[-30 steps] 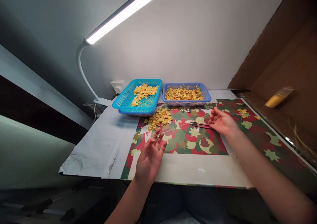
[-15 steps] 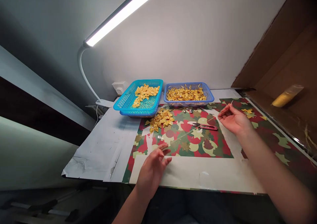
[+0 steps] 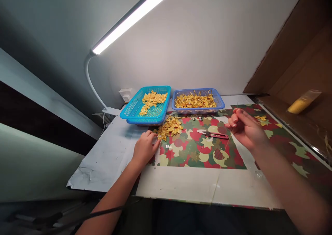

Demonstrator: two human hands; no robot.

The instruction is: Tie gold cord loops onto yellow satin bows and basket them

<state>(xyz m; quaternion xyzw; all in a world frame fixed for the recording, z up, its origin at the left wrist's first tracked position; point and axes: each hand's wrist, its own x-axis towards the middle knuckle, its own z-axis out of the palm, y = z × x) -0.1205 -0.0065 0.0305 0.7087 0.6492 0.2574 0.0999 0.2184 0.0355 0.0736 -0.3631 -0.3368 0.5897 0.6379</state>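
Note:
My left hand [image 3: 144,147] rests on the table with its fingers curled at the near edge of a loose pile of small gold bows [image 3: 169,126], touching the nearest pieces. My right hand [image 3: 243,127] hovers above the patterned paper with its fingers pinched on a thin gold thread [image 3: 223,159] that hangs down toward the table's front edge. A pair of red thread snips [image 3: 213,134] lies just left of that hand. A few small silver bells [image 3: 168,146] lie near my left hand.
A turquoise basket [image 3: 137,111] with gold bows and a blue basket [image 3: 218,101] of gold bows with loops stand at the back. A white lamp [image 3: 111,37] arches over the table. A cardboard box wall [image 3: 293,65] rises on the right. Patterned wrapping paper [image 3: 269,134] covers the table.
My left hand let go of the thread and moved left and forward to the bow pile. My right hand closed and lifted, and the thread now hangs down from it.

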